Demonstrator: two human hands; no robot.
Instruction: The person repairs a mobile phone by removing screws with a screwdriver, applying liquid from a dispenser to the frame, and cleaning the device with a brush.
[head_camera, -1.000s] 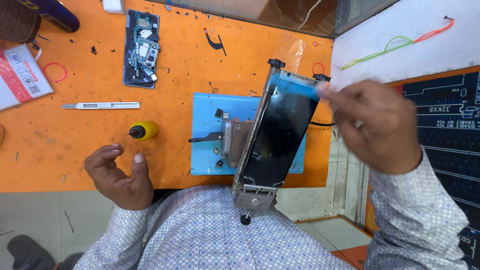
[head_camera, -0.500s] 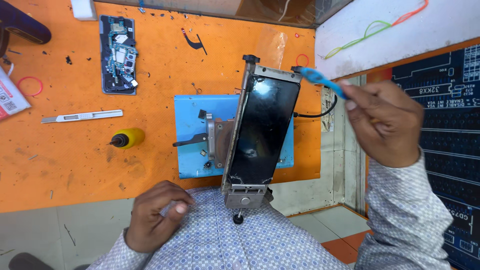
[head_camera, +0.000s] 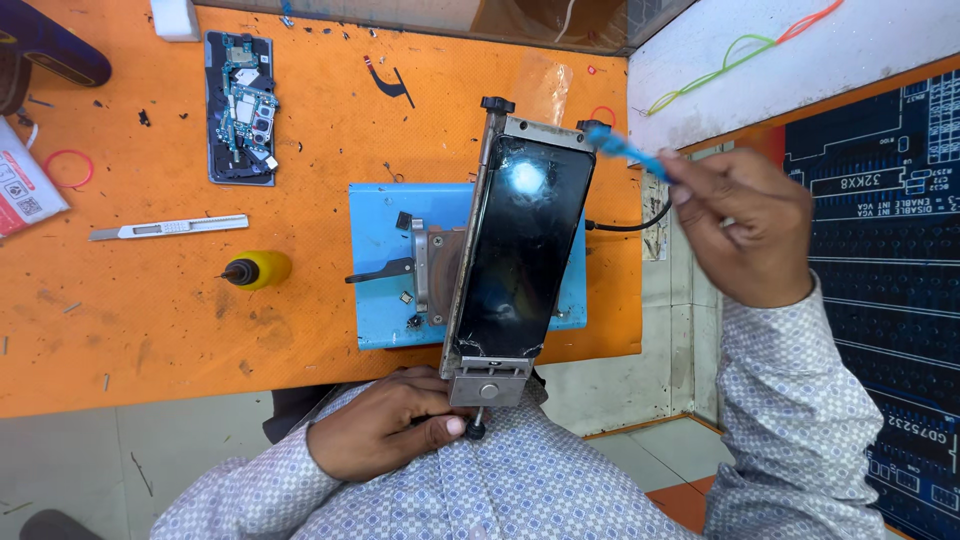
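A black phone screen (head_camera: 520, 250) sits clamped in a metal holder (head_camera: 488, 382) on a blue heating pad (head_camera: 380, 260). My right hand (head_camera: 745, 225) is raised to the right of the holder's far end and grips a thin blue tool (head_camera: 625, 152), whose tip reaches the holder's top right corner. My left hand (head_camera: 385, 430) rests against my shirt at the near end of the holder, thumb and fingers at the small black knob (head_camera: 476, 432) under it.
On the orange mat lie an opened phone body with its circuit board (head_camera: 241, 105), a slim grey knife (head_camera: 168, 229), a small yellow bottle (head_camera: 257, 270) and a red rubber band (head_camera: 66, 168). A dark blue printed board (head_camera: 885, 250) fills the right side.
My left hand has left the mat near the yellow bottle and come to the knob under the holder. My right hand has drawn back from the screen's top with the blue tool.
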